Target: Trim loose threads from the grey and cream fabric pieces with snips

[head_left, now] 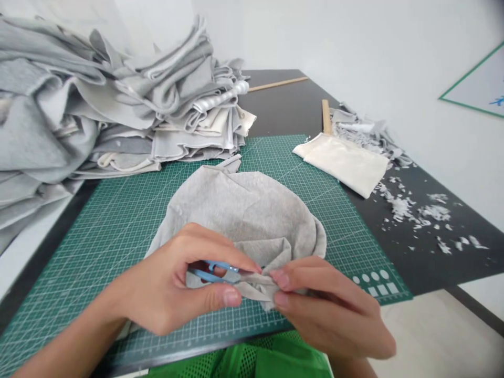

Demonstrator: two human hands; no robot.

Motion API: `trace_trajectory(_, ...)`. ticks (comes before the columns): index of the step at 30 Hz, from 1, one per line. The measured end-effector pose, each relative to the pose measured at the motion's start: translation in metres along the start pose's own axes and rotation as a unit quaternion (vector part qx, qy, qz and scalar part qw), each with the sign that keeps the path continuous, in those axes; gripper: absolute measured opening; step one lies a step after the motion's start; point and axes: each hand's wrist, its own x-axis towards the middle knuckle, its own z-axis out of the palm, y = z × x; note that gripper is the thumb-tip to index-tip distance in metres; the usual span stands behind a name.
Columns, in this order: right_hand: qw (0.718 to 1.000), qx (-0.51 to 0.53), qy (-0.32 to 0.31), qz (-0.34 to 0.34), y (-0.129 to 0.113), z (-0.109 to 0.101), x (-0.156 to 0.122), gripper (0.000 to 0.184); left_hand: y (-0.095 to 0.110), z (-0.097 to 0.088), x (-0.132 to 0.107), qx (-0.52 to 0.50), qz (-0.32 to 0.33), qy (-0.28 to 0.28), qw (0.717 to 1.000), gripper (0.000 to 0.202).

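My left hand (pixel 185 283) is shut around a pair of small blue-handled scissors (pixel 210 272), and their metal blades point right toward the fabric. My right hand (pixel 331 307) pinches a folded edge of a crumpled grey jersey fabric piece (pixel 244 205) between thumb and fingers. The blades meet the fold close to my right fingertips, and part of them is hidden by the cloth. The fabric lies on a green self-healing cutting mat (pixel 346 247) with a printed grid.
A tall pile of folded grey and cream fabric (pixel 118 105) stands at the left. A cream fabric piece (pixel 342 163), a wooden ruler (pixel 326 116) and scattered fabric scraps (pixel 401 207) lie on the dark table (pixel 287 105) at the right. A green mesh garment (pixel 236 362) shows at the bottom.
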Motion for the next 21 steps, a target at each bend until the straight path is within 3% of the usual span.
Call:
trace_trajectory(4, 1.0, -0.005, -0.016, 0.018, -0.001, -0.001, -0.007, 0.019, -0.005, -0.005, -0.007, -0.006, -0.019, 0.02, 1.0, 0.025)
trace_trajectory(8, 0.999, -0.027, -0.026, -0.023, 0.0, -0.003, -0.016, 0.022, -0.012, -0.005, -0.013, -0.025, -0.043, 0.068, 0.996, 0.026)
trace_trajectory(14, 0.998, -0.034, -0.049, -0.036, 0.003, -0.006, -0.017, 0.024, -0.015, 0.001, -0.016, -0.013, -0.089, 0.063, 0.994, 0.028)
trace_trajectory(17, 0.998, -0.015, -0.058, -0.019, 0.004, -0.007, -0.018, 0.026, -0.016, 0.004, -0.015, -0.071, -0.092, 0.067, 0.991, 0.033)
trace_trajectory(21, 1.0, 0.003, -0.006, 0.008, 0.006, -0.002, -0.016, 0.029, -0.018, 0.008, -0.014, -0.157, -0.096, 0.062, 0.981, 0.039)
